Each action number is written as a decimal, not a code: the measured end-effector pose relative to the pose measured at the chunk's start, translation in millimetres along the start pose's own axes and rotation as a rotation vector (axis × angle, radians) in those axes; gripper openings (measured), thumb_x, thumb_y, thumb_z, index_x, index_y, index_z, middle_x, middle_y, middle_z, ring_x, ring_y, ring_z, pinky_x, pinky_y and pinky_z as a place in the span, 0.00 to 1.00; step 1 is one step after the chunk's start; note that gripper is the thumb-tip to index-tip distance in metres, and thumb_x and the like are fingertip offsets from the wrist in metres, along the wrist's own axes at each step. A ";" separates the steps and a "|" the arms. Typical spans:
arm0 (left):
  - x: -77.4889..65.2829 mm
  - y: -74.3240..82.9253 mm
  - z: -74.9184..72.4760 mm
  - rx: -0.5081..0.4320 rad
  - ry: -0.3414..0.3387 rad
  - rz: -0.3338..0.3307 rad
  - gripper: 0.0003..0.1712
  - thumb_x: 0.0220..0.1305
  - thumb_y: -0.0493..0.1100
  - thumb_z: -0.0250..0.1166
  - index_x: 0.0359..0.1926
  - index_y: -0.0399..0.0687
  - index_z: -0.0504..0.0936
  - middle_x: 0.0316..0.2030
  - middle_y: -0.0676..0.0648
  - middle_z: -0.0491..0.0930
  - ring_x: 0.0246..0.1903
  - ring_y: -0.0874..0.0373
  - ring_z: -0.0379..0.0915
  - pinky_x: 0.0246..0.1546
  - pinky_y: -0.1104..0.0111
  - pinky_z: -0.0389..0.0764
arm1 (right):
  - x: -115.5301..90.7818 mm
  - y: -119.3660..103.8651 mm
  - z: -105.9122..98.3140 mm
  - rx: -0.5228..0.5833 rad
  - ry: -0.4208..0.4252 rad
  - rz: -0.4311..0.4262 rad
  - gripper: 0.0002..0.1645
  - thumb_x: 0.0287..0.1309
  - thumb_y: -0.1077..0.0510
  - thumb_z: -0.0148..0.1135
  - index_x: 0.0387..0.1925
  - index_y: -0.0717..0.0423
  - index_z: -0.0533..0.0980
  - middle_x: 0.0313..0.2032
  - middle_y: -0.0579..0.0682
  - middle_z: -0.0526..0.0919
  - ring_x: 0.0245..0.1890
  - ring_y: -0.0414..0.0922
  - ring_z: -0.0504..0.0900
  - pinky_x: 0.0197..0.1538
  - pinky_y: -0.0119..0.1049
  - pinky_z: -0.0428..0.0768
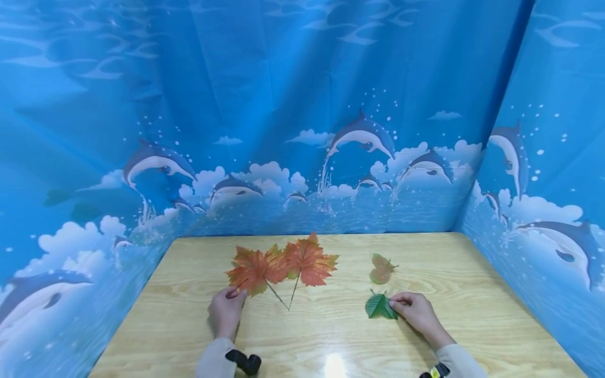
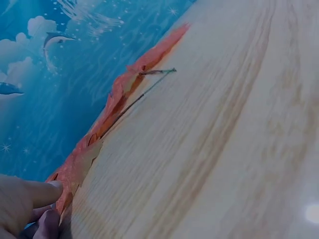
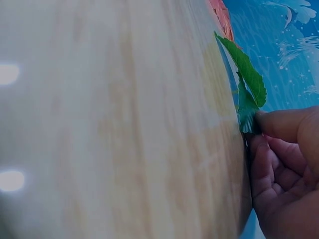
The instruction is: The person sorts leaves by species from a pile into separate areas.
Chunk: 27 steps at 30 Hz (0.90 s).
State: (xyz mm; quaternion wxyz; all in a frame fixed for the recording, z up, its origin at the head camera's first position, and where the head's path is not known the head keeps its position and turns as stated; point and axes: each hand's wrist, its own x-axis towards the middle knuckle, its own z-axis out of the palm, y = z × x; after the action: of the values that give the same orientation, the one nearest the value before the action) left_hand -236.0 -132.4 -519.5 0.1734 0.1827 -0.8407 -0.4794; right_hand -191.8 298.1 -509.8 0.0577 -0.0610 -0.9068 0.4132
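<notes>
Two orange-red artificial maple leaves lie side by side on the table, the left maple leaf point(image 1: 251, 266) overlapping the right maple leaf point(image 1: 312, 264); their thin stems meet in a V. My left hand point(image 1: 227, 315) pinches the left leaf's lower-left edge between thumb and finger. On the right, my right hand point(image 1: 418, 315) pinches the right edge of a small green leaf point(image 1: 376, 305), which stands partly raised from the tabletop in the right wrist view. Just beyond it lies a small pinkish-green leaf point(image 1: 381, 271), touched by neither hand.
The light wood table point(image 1: 331, 331) ends against a blue curtain point(image 1: 283, 105) printed with dolphins, which also hangs along both sides. A bright light reflection shows near the table's front. Black straps point(image 1: 243, 362) sit on both wrists.
</notes>
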 end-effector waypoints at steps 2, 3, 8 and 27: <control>1.8 1.2 1.9 0.025 0.007 0.013 0.18 0.55 0.45 0.70 0.42 0.36 0.84 0.36 0.40 0.85 0.38 0.44 0.81 0.37 0.56 0.76 | 0.2 0.3 0.5 0.001 0.006 0.008 0.07 0.54 0.61 0.68 0.33 0.62 0.83 0.31 0.52 0.86 0.31 0.39 0.79 0.35 0.28 0.75; 2.6 1.1 3.0 0.038 0.006 0.019 0.17 0.55 0.45 0.71 0.42 0.36 0.84 0.36 0.40 0.85 0.38 0.44 0.81 0.36 0.55 0.76 | 0.3 0.8 0.8 0.000 0.007 0.011 0.07 0.54 0.61 0.68 0.33 0.62 0.83 0.31 0.51 0.86 0.31 0.39 0.79 0.35 0.28 0.75; 4.3 1.3 5.4 0.074 0.002 0.037 0.16 0.54 0.44 0.71 0.40 0.38 0.85 0.33 0.42 0.85 0.36 0.44 0.81 0.33 0.56 0.76 | 0.8 1.6 0.9 -0.014 0.008 0.013 0.07 0.55 0.61 0.66 0.34 0.62 0.83 0.31 0.50 0.85 0.30 0.38 0.78 0.34 0.29 0.75; 2.4 1.7 4.6 0.076 -0.020 0.050 0.08 0.57 0.43 0.69 0.32 0.43 0.85 0.28 0.45 0.84 0.31 0.48 0.79 0.28 0.59 0.73 | 0.6 1.4 1.6 -0.012 -0.003 0.045 0.07 0.56 0.60 0.66 0.35 0.61 0.83 0.32 0.49 0.85 0.32 0.40 0.78 0.35 0.30 0.74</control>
State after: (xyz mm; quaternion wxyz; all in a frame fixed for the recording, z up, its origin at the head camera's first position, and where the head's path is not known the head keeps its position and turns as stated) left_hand -240.4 -129.3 -519.9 0.1700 0.1635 -0.8642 -0.4445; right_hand -192.6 298.0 -511.9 0.0468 -0.0810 -0.9078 0.4089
